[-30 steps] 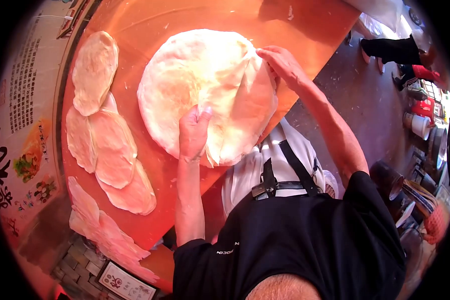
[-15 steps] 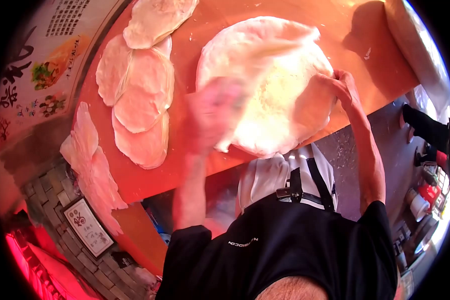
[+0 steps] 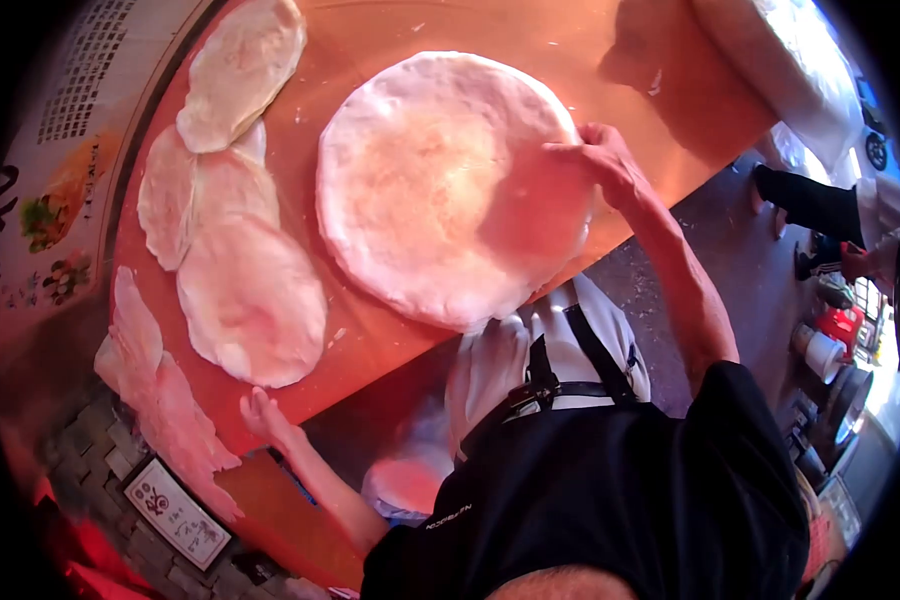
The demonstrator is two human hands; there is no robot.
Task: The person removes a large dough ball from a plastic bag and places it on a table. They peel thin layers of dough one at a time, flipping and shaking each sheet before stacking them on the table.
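Note:
A large round stack of thin flatbreads (image 3: 440, 185) lies flat on the orange counter (image 3: 370, 340). My right hand (image 3: 598, 160) rests on the stack's right edge, fingers pressed on the top sheet. My left hand (image 3: 262, 412) hangs open below the counter's near edge, holding nothing, close to a smaller flatbread (image 3: 252, 300).
Three smaller flatbreads overlap at the counter's left, the farthest one (image 3: 242, 70) at the top. More thin sheets (image 3: 150, 380) hang over the counter's left edge. A framed sign (image 3: 175, 512) sits below. Another person's legs (image 3: 820, 205) stand at the right, near buckets (image 3: 820, 352).
The folded top sheet now lies flat on the stack. My left hand let go of it and dropped below the counter edge. My right hand stays at the stack's right rim.

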